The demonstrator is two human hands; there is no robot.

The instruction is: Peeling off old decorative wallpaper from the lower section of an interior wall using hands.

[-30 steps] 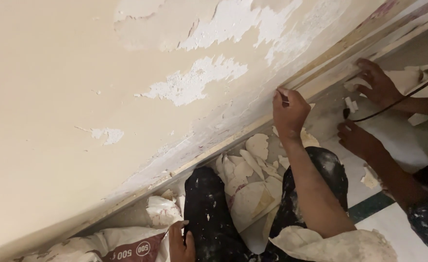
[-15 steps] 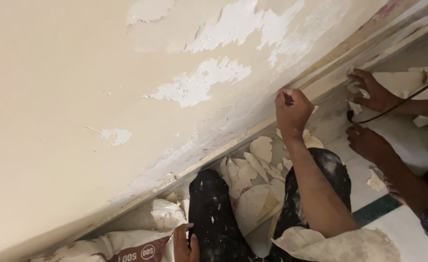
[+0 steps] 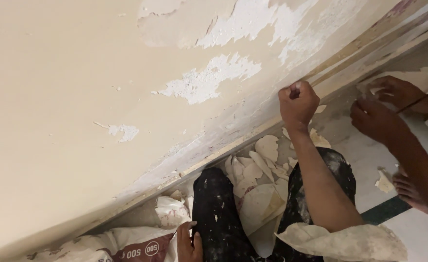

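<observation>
Right hand [image 3: 298,103] at 1 o'clock, fist clenched on a small tool, barely visible, pressed to the peeling wall [image 3: 78,87] near the baseboard [image 3: 349,48]. Left hand [image 3: 189,242] at 6 o'clock rests loosely by the knee, beside a sack [image 3: 126,245]. Co-worker's hands [image 3: 376,119] at 3 o'clock.

We see our right hand [image 3: 298,102] fisted with forearm raised, left hand [image 3: 189,242] low beside our knee, fingers loosely curled.

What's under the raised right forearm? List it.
Under the right forearm lie broken paint flakes heaped on the floor between the dark, paint-spattered knees. A torn sheet drapes by the elbow. Whatever lies directly beneath the arm and legs is hidden.
</observation>
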